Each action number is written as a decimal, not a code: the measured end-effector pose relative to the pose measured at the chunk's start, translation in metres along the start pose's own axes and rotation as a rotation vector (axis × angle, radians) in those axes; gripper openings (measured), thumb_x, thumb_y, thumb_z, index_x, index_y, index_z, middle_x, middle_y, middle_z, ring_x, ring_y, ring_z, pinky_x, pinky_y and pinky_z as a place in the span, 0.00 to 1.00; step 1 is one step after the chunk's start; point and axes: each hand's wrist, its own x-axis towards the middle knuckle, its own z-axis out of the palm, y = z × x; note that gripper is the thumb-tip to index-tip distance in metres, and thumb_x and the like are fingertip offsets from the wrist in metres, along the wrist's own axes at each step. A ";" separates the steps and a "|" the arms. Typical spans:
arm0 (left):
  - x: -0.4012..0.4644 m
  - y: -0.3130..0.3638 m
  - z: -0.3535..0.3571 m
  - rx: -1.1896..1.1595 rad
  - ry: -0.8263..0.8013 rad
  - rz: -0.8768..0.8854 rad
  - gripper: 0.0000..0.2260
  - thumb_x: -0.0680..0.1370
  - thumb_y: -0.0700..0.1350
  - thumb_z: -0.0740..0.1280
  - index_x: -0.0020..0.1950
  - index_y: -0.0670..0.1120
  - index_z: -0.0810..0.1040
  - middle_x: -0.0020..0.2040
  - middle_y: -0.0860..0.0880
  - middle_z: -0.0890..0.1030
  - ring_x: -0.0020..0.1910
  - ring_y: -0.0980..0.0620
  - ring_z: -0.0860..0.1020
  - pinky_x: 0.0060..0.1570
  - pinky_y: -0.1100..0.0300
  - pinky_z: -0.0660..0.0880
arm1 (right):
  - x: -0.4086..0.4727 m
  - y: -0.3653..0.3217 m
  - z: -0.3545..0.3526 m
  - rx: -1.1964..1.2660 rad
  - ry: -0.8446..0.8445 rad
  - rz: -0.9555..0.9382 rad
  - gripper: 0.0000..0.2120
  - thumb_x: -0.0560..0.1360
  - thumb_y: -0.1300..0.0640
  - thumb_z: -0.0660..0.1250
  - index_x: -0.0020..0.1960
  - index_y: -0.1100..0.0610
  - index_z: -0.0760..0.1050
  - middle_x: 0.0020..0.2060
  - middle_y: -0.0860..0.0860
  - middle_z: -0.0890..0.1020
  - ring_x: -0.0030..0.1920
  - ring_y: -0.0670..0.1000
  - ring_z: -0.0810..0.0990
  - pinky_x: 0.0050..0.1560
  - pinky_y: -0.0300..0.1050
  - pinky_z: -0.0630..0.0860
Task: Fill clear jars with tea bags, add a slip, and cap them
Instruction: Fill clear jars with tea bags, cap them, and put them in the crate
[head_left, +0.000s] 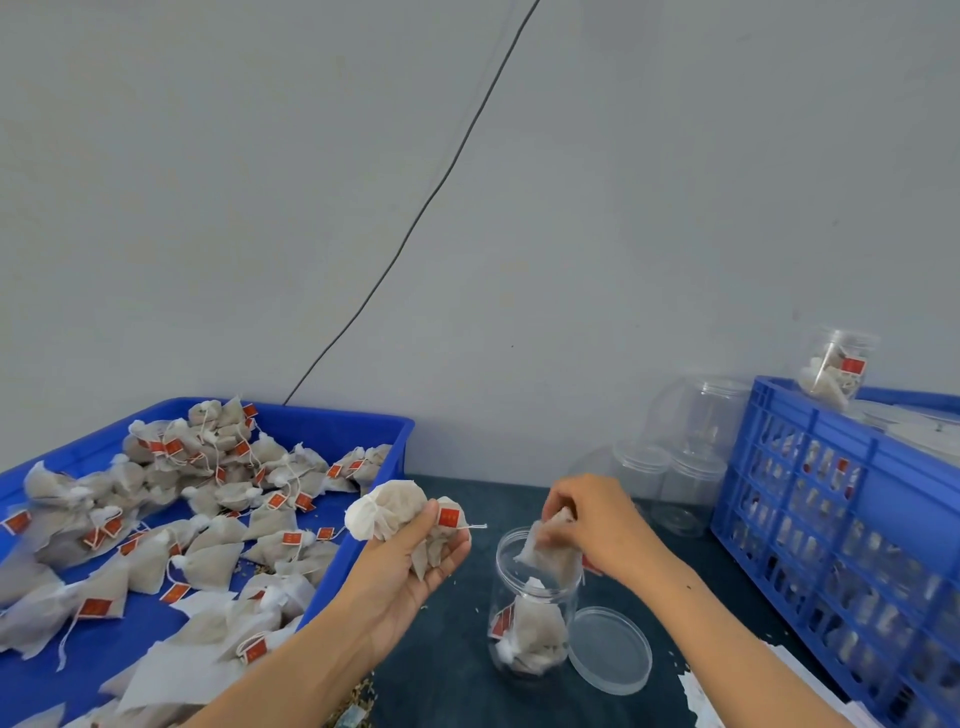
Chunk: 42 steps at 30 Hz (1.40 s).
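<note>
The right hand (589, 519) pinches a tea bag (550, 553) at the mouth of the clear jar (532, 618) on the desk (452, 649); the left hand (410, 561) grips several bags (395, 506) beside a blue tray (358, 431), lid (610, 649) nearby.

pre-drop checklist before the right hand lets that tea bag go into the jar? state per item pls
1. Jar open and upright: ok, mouth is uncovered, standing on the dark table.
2. Tea bag lined up: ok, the right hand pinches it at the jar mouth, lower part already inside.
3. Room in the jar: ok, bags fill only the lower part.
4. Next bags ready: ok, the left hand holds a few tea bags beside the jar.
5. Lid within reach: ok, it lies flat on the table, right of the jar.
6. Slip in the jar: cannot tell; white papers lie at the lower right.
</note>
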 end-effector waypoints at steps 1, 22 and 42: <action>0.000 0.000 0.000 -0.002 0.003 -0.008 0.11 0.76 0.38 0.67 0.58 0.39 0.73 0.53 0.35 0.79 0.48 0.42 0.80 0.41 0.50 0.82 | -0.001 0.000 0.003 -0.081 -0.086 -0.026 0.06 0.74 0.61 0.68 0.48 0.55 0.83 0.47 0.49 0.82 0.44 0.48 0.79 0.37 0.30 0.71; -0.009 0.008 0.005 -0.146 -0.206 -0.098 0.07 0.71 0.43 0.68 0.41 0.39 0.81 0.47 0.35 0.83 0.40 0.42 0.84 0.35 0.53 0.82 | 0.001 -0.053 0.036 0.755 -0.144 0.053 0.15 0.81 0.49 0.60 0.57 0.60 0.75 0.36 0.49 0.79 0.32 0.43 0.78 0.32 0.41 0.77; 0.000 0.002 -0.002 -0.028 -0.108 -0.126 0.14 0.68 0.42 0.70 0.51 0.40 0.77 0.51 0.39 0.84 0.43 0.43 0.85 0.35 0.55 0.82 | 0.005 0.013 -0.012 0.406 0.155 -0.033 0.09 0.78 0.60 0.66 0.39 0.55 0.77 0.27 0.47 0.76 0.25 0.42 0.72 0.31 0.37 0.71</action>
